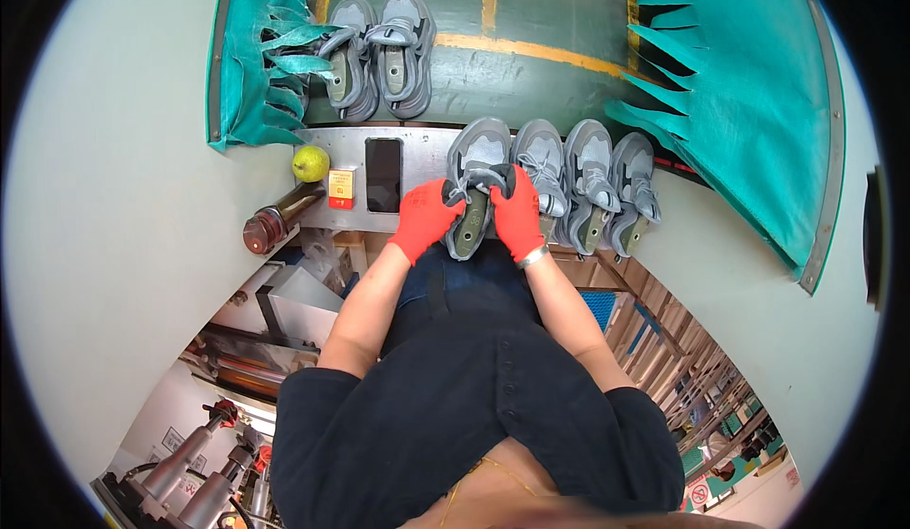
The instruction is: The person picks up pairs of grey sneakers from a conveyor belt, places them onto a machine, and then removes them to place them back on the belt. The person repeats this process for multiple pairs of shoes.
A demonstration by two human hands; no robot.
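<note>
- While both hands wear red gloves, each has a hold of its own: the left hand (427,218) has its grip closed on the left side of the collar of a gray shoe (479,142), and the right hand (518,214) has its grip closed on the right side.
- That shoe is right of the middle of the metal table (431,155), its toe toward the far edge and its heel at the near edge; a green insole (468,233) shows between the hands.
- Three more gray shoes (591,164) line up close beside it toward the right end, toes toward the far edge; the right hand partly covers the first.
- Toward the left end lie a dark phone (384,175) and, just beside it, a small yellow-and-red box (342,190).
- Near the far left corner sits a yellow-green fruit (310,163); a brown bottle (275,225) is at the near left corner.
- Beyond the far edge, two gray shoes (408,31) rest on a green belt (545,8), near a teal fringed curtain (245,64).
</note>
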